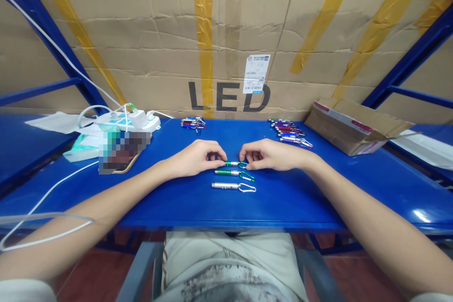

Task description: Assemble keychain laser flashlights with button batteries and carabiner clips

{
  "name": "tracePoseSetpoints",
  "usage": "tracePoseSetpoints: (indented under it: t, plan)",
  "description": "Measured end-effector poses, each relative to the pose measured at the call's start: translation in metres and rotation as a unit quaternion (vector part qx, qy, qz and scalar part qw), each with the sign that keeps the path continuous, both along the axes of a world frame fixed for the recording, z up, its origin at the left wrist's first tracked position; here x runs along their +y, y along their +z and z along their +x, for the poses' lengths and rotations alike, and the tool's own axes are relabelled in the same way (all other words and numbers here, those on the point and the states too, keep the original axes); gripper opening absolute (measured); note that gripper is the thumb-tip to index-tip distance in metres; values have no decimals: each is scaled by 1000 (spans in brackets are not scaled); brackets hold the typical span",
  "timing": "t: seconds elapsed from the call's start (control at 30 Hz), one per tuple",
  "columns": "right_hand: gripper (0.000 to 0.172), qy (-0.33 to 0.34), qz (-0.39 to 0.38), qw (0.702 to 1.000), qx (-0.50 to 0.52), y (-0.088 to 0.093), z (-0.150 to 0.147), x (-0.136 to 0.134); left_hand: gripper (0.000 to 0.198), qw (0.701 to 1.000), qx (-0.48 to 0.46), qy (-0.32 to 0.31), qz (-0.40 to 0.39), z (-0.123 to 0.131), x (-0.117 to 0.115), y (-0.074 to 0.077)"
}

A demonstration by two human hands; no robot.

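Observation:
Both my hands rest on the blue table (283,198) around a small green keychain flashlight (234,163). My left hand (198,156) pinches its body end, and my right hand (269,154) holds its carabiner clip end. Just in front of it lie a second green keychain flashlight (233,173) and a silver keychain flashlight (233,187), each with its clip pointing right. Neither hand touches those two.
Two piles of coloured keychain flashlights lie at the back, one left of centre (193,123), one right (290,132). A white power strip (130,121) with cables sits at back left, an open cardboard box (354,125) at right. A large LED carton stands behind.

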State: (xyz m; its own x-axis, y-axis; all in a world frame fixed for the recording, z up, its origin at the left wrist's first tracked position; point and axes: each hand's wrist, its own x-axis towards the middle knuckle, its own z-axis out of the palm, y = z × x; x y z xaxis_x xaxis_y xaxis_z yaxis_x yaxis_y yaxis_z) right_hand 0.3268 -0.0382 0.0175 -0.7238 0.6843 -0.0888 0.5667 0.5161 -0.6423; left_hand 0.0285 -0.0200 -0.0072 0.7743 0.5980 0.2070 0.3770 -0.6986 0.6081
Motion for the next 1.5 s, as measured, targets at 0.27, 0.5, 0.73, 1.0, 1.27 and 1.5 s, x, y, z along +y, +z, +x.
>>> tracePoseSetpoints:
  t: [0.27,0.5,0.73,1.0,1.27,1.5]
  plan:
    - [34,-3,-17,1000,-13,3,1,-2,22,1000,10,-9,18,1,-3,2]
    - [31,-34,30,999,6,-3,-4,-2,24,999,26,-16,32,1,-4,3]
    - [32,-27,38,998,45,-11,-8,0,26,999,32,-13,40,1,-5,3]
    - [34,-36,38,998,43,-11,-11,-2,34,999,7,-5,39,1,-13,7]
    - [30,-31,78,995,58,-10,-13,-5,20,998,13,-39,50,4,-22,14]
    - [37,-33,59,997,36,-9,-12,-6,19,997,29,-30,61,2,-17,10]
